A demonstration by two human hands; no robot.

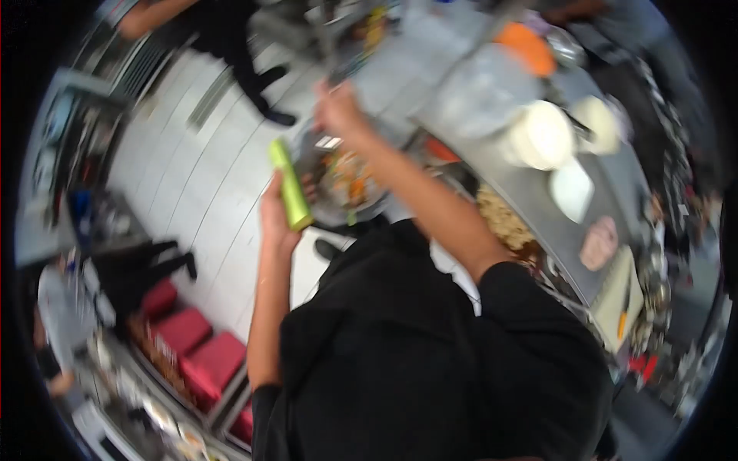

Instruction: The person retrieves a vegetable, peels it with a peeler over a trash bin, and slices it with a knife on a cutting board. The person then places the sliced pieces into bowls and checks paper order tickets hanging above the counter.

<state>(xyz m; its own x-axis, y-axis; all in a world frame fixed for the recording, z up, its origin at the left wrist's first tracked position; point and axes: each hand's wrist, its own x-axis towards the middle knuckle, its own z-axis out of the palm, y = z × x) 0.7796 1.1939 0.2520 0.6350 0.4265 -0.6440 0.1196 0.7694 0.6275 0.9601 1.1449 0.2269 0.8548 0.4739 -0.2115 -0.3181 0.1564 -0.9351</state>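
My left hand is wrapped round a long light-green vegetable, held tilted with its lower end towards me. Its exact kind is hard to tell. Farther out, my right hand is closed round something blurred by motion; a dark and grey shape shows at its far side, too smeared to name. Below and between my hands stands a round metal bowl or bin. Orange, white and green scraps lie inside it. My right forearm crosses above its right side.
On my right runs a metal counter with white round containers, an orange lid-like disc and a cutting board with an orange-handled knife. Red boxes stand at lower left. Other people stand on the tiled floor.
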